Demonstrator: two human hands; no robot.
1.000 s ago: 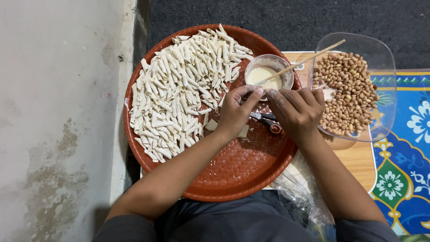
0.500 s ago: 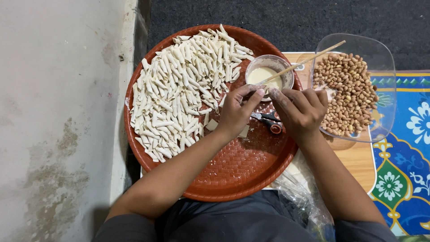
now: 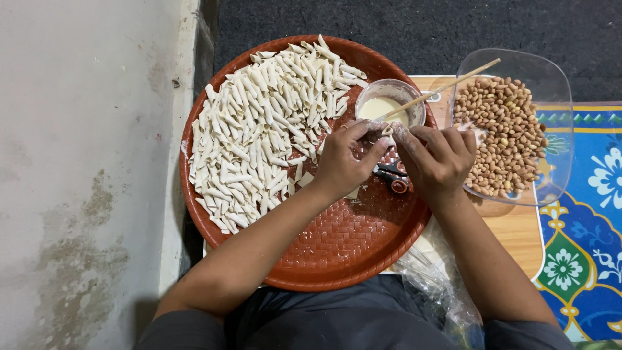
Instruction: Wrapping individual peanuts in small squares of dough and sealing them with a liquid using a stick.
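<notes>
Left hand (image 3: 342,162): centre of frame, fingers curled nearly closed, pinching a small dough piece (image 3: 385,131) at the fingertips.
Right hand (image 3: 438,162): just right of centre, likewise pinched shut on the same piece, fingertip to fingertip.
Dough piece: above the scissors (image 3: 391,176), just below the small paste bowl (image 3: 389,104).
Rolling well: light even pressure, seam sealed, no squashing.
Finished rolls (image 3: 259,123): heaped upper left on the red woven tray (image 3: 350,253).
Peanuts (image 3: 502,133): clear dish, upper right.
</notes>
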